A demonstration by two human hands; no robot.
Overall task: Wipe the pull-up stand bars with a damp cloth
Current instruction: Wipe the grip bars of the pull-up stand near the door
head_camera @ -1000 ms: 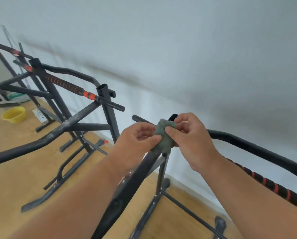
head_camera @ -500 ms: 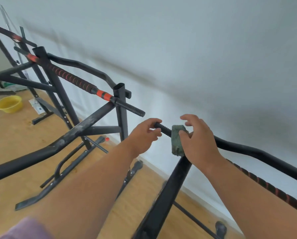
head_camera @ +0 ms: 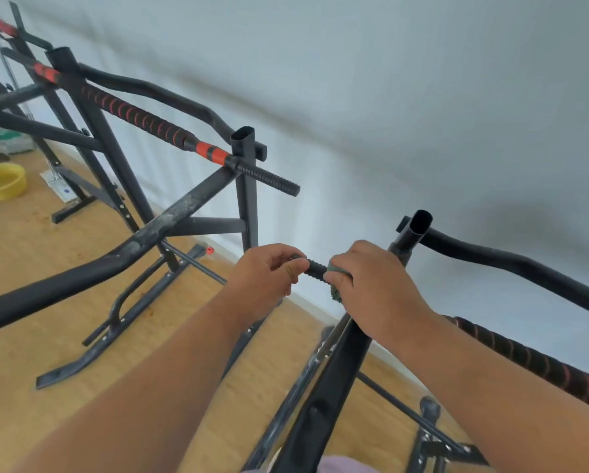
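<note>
Wood floor [head_camera: 20, 254], ribbed bar [head_camera: 315, 268] pointing left

Bright, even daylight; wide-angle edge distortion.

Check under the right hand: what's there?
Under the right hand a green cloth shows at the fingertips, wrapped on the ribbed bar end. The cloth's remainder and the bar beneath the palm are covered. The left hand grips the bar's tip.

both forearms are bare from elbow to wrist, with no watch, band or glove on either. the left hand [head_camera: 269, 274] and right hand [head_camera: 371, 285] wear no rings that show. a pale lilac garment [head_camera: 341, 465] shows at the bottom edge.
</note>
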